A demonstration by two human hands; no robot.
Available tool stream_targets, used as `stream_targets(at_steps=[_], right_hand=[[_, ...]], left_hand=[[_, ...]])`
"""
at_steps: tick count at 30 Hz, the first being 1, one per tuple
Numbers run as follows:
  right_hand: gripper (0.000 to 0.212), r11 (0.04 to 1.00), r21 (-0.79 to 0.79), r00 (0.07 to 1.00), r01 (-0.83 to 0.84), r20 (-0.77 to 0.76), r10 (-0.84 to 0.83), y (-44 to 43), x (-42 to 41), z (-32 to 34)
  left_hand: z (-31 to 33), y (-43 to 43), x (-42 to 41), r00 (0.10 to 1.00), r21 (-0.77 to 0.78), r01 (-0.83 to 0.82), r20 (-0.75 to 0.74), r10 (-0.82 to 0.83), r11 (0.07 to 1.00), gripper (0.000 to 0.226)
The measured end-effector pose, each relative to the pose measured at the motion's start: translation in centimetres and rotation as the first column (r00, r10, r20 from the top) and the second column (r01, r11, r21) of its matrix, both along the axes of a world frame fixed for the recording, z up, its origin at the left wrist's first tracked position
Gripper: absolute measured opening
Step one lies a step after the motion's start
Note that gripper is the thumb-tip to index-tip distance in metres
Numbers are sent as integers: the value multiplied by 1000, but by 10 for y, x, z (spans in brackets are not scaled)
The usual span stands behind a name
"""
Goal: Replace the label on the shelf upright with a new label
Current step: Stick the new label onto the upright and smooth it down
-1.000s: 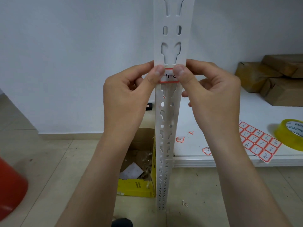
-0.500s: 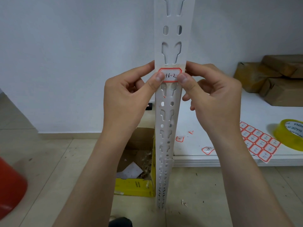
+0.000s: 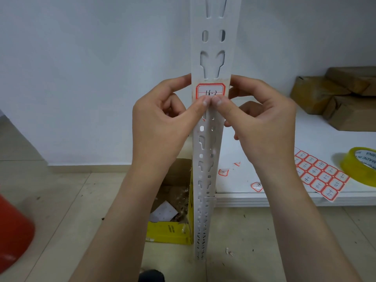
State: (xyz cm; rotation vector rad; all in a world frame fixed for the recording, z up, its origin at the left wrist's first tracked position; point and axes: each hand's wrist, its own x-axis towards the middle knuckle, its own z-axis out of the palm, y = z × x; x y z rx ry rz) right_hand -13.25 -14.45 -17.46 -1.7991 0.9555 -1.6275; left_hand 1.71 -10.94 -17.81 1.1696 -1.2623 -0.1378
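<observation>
A white perforated shelf upright [image 3: 213, 41] stands straight up in the middle of the view. A red-bordered white label [image 3: 210, 90] with handwritten numbers sits on its front face. My left hand [image 3: 162, 127] grips the upright from the left and my right hand [image 3: 262, 123] from the right, with fingers reaching behind it. Both thumbs press side by side on the label's lower edge, hiding that edge.
A sheet of several red-bordered labels [image 3: 319, 176] and a yellow tape roll [image 3: 360, 165] lie on the white shelf board [image 3: 264, 155] at right, with loose labels [image 3: 256, 186] nearby. Brown parcels [image 3: 335, 96] sit behind. A yellow cardboard box [image 3: 168, 231] and a red object [image 3: 14, 226] stand on the floor.
Both thumbs have slid down from the label's upper corners to its lower edge and come together at the middle, leaving most of the label uncovered.
</observation>
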Motion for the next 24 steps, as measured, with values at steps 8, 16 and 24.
stream_targets(at_steps=[8,16,24], right_hand=[[25,1000,-2,1000,-11,10,11,1,0,-1],[15,986,122,980,-114,180,91,3,4,1],[8,991,128,985,-33,171,10,6,11,8]], left_hand=[[-1,0,0,1000,-9,9,-24,-10,1000,39],[1,1,-5,996,-2,4,-94,-4,1000,29],[4,-2,-12,982,-16,-16,-187,13,1000,23]])
